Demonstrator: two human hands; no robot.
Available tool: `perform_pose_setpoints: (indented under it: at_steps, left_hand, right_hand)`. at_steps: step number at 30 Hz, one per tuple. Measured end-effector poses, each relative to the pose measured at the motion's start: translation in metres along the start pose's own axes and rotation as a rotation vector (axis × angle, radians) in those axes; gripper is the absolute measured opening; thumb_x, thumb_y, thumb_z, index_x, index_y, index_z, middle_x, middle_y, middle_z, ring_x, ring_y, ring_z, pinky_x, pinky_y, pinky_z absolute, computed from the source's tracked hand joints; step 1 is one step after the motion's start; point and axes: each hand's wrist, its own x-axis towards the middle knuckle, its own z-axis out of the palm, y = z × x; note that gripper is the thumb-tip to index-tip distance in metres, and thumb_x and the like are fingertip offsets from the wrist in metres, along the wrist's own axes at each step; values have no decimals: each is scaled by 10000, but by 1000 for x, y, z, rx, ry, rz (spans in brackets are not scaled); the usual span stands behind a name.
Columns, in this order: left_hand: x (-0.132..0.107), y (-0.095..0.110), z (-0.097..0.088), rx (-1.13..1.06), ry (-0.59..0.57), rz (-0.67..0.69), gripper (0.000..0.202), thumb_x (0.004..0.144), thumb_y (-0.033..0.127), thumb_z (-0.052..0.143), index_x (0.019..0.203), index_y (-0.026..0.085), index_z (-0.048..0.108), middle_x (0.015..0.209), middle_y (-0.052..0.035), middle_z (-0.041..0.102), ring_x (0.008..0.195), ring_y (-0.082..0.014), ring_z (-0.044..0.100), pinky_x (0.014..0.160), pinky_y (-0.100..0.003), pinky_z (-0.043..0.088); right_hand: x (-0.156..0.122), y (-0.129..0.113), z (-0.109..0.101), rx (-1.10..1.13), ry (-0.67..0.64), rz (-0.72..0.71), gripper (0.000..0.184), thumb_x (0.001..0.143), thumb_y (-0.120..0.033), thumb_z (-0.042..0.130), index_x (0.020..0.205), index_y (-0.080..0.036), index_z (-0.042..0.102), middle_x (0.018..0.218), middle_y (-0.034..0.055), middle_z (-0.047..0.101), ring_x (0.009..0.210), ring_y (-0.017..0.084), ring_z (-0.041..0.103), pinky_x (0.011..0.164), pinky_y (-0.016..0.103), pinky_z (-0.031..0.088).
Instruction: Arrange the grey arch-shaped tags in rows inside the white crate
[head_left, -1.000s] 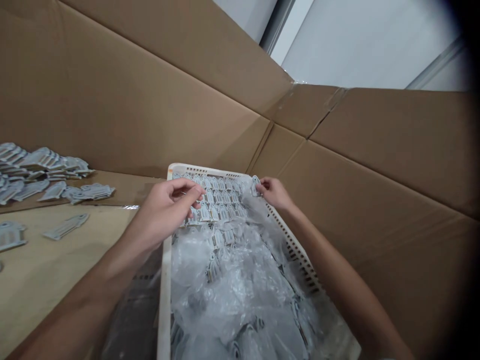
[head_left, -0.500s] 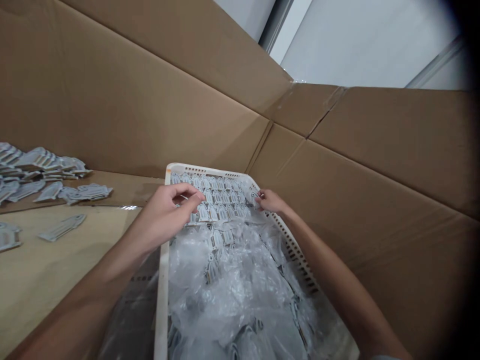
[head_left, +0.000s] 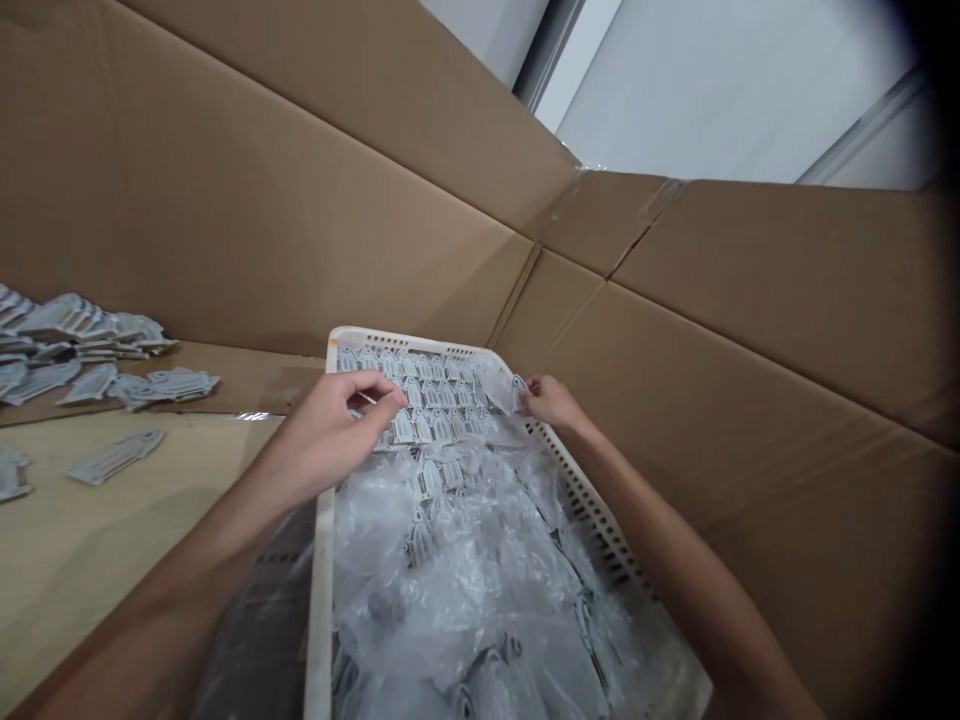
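Observation:
A white plastic basket [head_left: 324,560] with perforated sides holds rows of small, flat, pale tag-shaped pieces [head_left: 435,395]. Crumpled clear plastic film [head_left: 465,560] covers its nearer part. Over the basket's left edge is my left hand [head_left: 349,420], thumb and forefinger pinched together; whether anything is between the fingertips I cannot make out. My right hand [head_left: 551,402] is at the far right rim, its fingers closed on one pale tag-shaped piece [head_left: 517,392] with clear film next to it.
Tall cardboard walls [head_left: 712,330] meet in a corner behind the basket. Left of it, a pile of similar pale pieces [head_left: 90,325] lies on cardboard, and a single loose piece [head_left: 116,458] lies on a yellowish surface [head_left: 150,540].
My right hand has shifted slightly right, drawing the piece and some film toward the rim. My left hand stays nearly where it was, still pinched.

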Motion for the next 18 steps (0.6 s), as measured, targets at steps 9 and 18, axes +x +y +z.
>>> perform_pose_setpoints:
  at_steps: [9,18]
  left_hand:
    - [-10,-10,14,364,-340,335,353,951,226,503,1198,212,754,1297,-83,712,1179,-269,659,1017,-396,484]
    - [-28,-15,42,550,-705,390,545,937,106,425,1445,121,622,1379,-193,666,1332,-341,578,1142,-501,439]
  right_hand:
    - [-107,-73,-15,251,-642,-371,130,978,-299,651,980,-212,555,839,12,674,730,206,757,588,280,557]
    - [-115,-67,-13,371,-1038,-315,221,980,-385,679,1012,-193,574,946,31,649,822,202,745,679,313,602]
